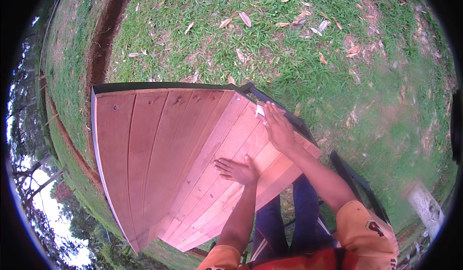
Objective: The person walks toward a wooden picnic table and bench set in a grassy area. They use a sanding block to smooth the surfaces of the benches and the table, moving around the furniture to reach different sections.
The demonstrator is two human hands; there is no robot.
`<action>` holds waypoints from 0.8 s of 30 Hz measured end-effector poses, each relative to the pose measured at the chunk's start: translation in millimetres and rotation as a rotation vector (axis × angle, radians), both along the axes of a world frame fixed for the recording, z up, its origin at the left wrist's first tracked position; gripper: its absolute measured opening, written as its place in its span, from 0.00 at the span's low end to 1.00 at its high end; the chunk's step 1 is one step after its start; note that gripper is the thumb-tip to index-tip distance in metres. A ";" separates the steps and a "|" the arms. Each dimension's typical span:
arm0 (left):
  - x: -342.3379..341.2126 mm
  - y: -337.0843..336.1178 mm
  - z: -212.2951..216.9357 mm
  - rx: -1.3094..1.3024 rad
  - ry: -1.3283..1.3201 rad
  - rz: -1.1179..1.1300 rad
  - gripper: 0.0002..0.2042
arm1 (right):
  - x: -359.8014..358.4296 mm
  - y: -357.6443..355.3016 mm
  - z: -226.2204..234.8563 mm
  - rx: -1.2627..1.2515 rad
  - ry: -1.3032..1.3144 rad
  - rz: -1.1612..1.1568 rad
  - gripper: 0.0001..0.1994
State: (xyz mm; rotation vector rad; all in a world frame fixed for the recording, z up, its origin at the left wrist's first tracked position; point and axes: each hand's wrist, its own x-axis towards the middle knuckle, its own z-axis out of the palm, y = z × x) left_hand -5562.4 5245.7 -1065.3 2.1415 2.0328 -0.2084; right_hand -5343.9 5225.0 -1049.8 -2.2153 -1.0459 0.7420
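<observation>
A bench with reddish wooden slats fills the middle of the view; its backrest (159,139) rises at the left and its seat (222,149) slopes toward me. My left hand (237,171) lies on the seat slats, fingers stretched out, holding nothing. Near the far right end of the seat, my right hand (279,130) presses a small pale folded piece, apparently sandpaper (260,110), against the wood. Its fingers cover most of that piece, so only a whitish edge shows. Screw heads dot the slats.
Dark metal framing (275,98) runs along the bench's right end, with a black bar (354,183) beside my right arm. Grass (299,43) strewn with dry leaves surrounds the bench. A reddish trench (103,38) lies at the left, and a pale log (425,207) at the right.
</observation>
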 end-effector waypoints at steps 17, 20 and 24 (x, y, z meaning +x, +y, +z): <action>-6.1 -11.6 -30.6 0.227 0.334 -0.103 0.46 | -61.7 -40.1 126.3 0.610 0.546 -0.492 0.26; -14.0 -6.2 -29.2 0.189 0.126 -0.038 0.55 | -104.4 -115.0 129.8 0.464 0.328 -0.676 0.26; -11.7 -8.6 -25.4 0.183 0.133 -0.057 0.55 | -105.1 -180.1 189.9 0.285 -0.028 -0.869 0.23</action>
